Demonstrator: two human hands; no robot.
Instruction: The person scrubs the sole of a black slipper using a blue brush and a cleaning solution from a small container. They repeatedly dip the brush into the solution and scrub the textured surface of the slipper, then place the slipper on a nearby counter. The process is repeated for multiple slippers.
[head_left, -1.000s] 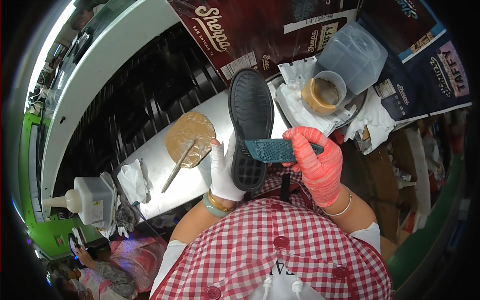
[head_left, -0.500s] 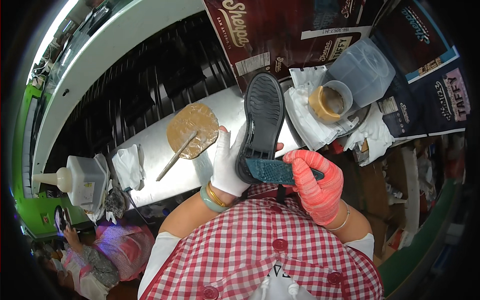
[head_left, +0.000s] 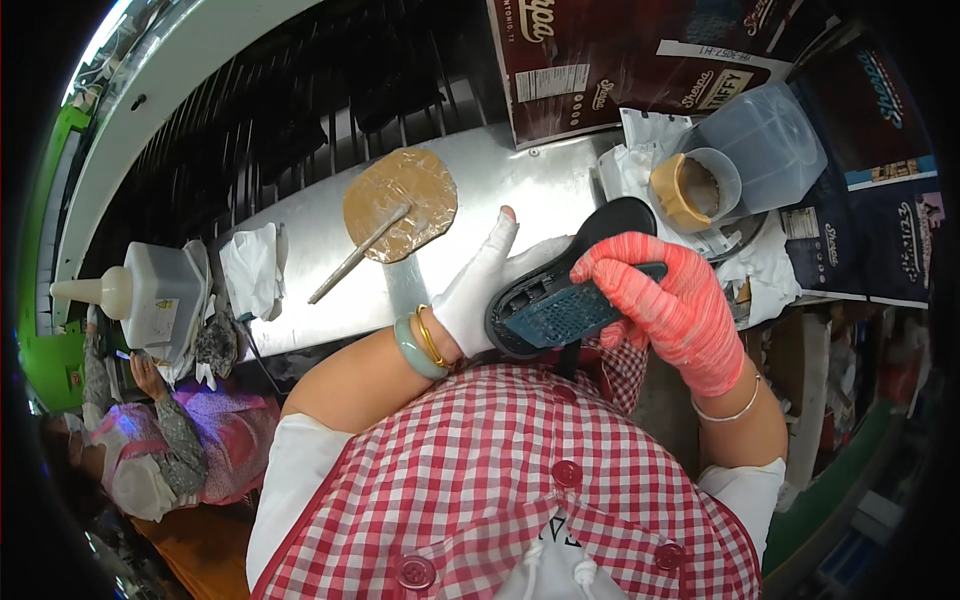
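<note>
A black shoe sole [head_left: 522,288] with a ribbed inner face lies tilted in front of my chest, its heel end nearest me. My left hand [head_left: 477,298], in a white glove, holds it from beneath and along its left edge, thumb stretched out; most fingers are hidden under the sole. Gripped in my right hand [head_left: 680,312], in a coral knitted glove, is a flat teal textured piece [head_left: 562,306]. This piece lies over the heel end of the sole. My right hand partly covers the sole's front half.
On the metal table [head_left: 305,225], a grey stick [head_left: 358,255] rests on a brown disc [head_left: 400,200]. A nozzle bottle [head_left: 165,300] and white cloth [head_left: 252,270] stand left. Right are a tan-rimmed cup [head_left: 690,190], clear container [head_left: 765,140] and printed cartons [head_left: 600,60]. A co-worker [head_left: 190,440] is lower left.
The sole has swung from upright to tilted toward the right, its toe end now lower. The right hand has moved up and right with the teal piece, which has turned over the heel.
</note>
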